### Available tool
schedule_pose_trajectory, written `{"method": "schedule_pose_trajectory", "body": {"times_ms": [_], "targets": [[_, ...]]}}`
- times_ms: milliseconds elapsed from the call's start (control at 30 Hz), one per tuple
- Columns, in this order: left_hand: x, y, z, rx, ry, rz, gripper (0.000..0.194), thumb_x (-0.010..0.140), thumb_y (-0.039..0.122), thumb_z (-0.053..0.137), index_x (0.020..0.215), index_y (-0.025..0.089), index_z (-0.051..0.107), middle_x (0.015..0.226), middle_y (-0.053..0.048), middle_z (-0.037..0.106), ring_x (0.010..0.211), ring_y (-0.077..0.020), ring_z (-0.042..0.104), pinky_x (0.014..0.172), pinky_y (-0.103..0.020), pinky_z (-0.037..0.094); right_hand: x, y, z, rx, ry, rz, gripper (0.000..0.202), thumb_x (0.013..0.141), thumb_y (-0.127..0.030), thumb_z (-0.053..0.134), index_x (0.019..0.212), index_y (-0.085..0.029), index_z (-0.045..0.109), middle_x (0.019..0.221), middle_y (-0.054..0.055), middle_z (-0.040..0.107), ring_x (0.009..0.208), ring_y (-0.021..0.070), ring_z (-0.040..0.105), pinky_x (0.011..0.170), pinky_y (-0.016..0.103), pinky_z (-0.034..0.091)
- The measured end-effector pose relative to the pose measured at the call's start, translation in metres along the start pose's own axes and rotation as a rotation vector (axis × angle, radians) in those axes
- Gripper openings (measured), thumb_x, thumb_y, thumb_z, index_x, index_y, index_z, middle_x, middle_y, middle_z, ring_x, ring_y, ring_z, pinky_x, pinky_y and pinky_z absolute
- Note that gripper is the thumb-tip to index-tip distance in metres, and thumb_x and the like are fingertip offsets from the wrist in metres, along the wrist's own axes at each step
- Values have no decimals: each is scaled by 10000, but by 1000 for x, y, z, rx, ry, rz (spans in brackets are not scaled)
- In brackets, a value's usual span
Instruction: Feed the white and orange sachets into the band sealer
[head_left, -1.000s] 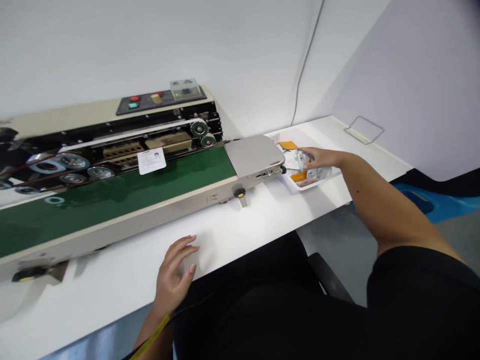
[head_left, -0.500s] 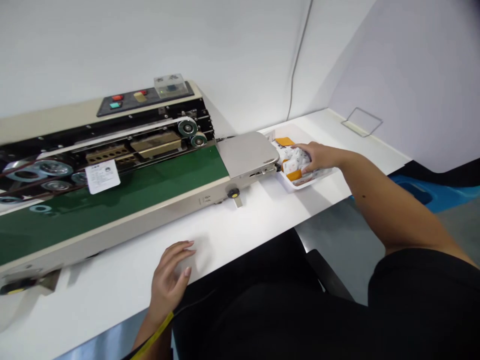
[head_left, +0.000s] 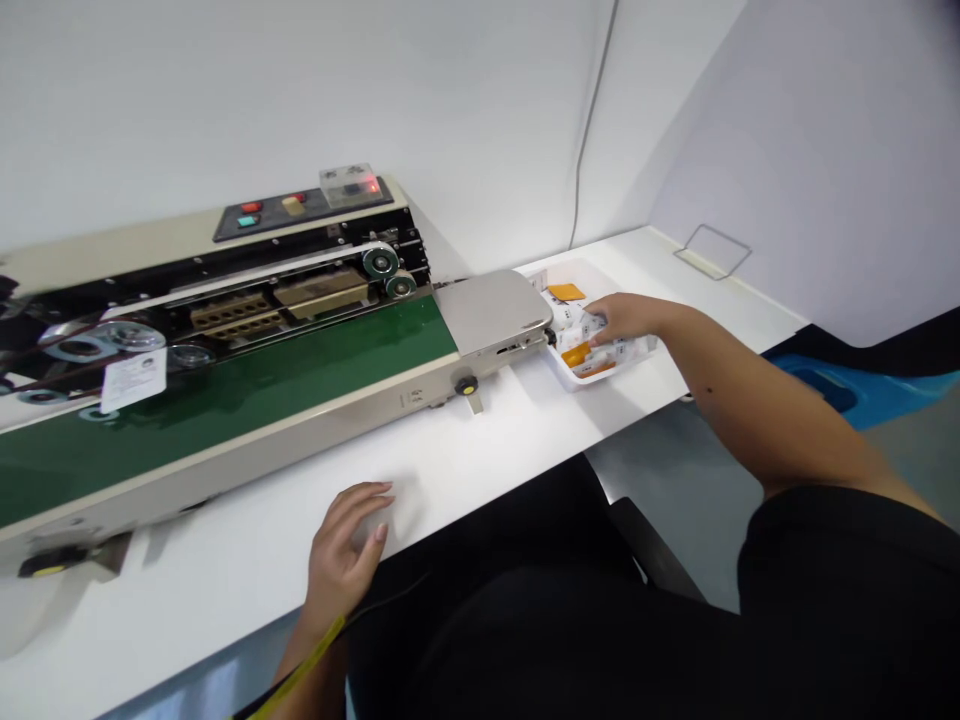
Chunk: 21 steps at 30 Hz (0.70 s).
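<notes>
My right hand (head_left: 626, 316) reaches into a white tray (head_left: 596, 377) at the right end of the machine. Its thumb and fingers close around a small white packet (head_left: 589, 328) among others, with the fingertips partly hidden. Orange packets (head_left: 566, 292) lie in the same tray. My left hand (head_left: 346, 548) rests at the table's front edge, open, fingers loosely curved and holding nothing. On the left, a white printed label or flat pack (head_left: 134, 380) sits at the rollers above the green conveyor belt (head_left: 315, 385) of a band sealer.
The sealer's control panel (head_left: 292, 210) has red and green buttons and a clear box with a red light. A steel plate (head_left: 495, 308) ends the conveyor beside the tray. A wire loop (head_left: 712, 252) stands at the right; a blue stool (head_left: 840, 388) is below.
The white label has travelled left along the machine. My right hand stays at the tray, its thumb and fingers closer together. The left hand has hardly moved, and the view has shifted slightly.
</notes>
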<state>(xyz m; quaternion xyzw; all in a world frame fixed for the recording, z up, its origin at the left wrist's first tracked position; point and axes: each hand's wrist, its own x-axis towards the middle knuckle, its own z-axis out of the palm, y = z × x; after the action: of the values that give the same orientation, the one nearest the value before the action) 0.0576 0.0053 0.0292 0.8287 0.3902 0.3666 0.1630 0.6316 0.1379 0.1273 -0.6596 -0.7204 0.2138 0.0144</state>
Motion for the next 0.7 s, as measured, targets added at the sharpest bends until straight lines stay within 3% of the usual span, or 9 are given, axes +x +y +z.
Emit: {"method": "schedule_pose_trajectory", "body": {"times_ms": [133, 433, 567, 700], "targets": [[1, 1, 0, 17, 15, 3, 180, 980, 255, 607, 1102, 234, 738, 1187, -101, 740, 1124, -279, 677, 958, -458, 574, 1, -3, -4, 76, 39, 37, 421, 681, -621, 812, 839, -237, 741, 769, 36, 724, 773, 248, 672, 698, 351, 504], [-3, -4, 1, 19, 22, 2, 187, 986, 281, 601, 1095, 224, 741, 1189, -111, 741, 1121, -281, 684, 969, -470, 577, -10, 8, -6, 378, 259, 166, 341, 712, -479, 814, 921, -211, 780, 883, 57, 786, 798, 272, 725, 656, 337, 558], [-3, -4, 1, 13, 37, -2, 185, 985, 296, 606, 1086, 231, 747, 1176, -104, 746, 1112, -283, 689, 969, -468, 582, -10, 8, -4, 595, 456, 178, 402, 747, -470, 796, 1040, -195, 770, 935, 85, 794, 771, 279, 738, 642, 365, 584], [-4, -4, 2, 6, 43, -20, 189, 987, 307, 607, 1077, 230, 754, 1179, -101, 748, 1122, -287, 688, 980, -468, 579, -10, 7, -14, 627, 680, 219, 430, 853, -488, 714, 1137, -165, 727, 930, 108, 775, 801, 296, 746, 644, 390, 594]]}}
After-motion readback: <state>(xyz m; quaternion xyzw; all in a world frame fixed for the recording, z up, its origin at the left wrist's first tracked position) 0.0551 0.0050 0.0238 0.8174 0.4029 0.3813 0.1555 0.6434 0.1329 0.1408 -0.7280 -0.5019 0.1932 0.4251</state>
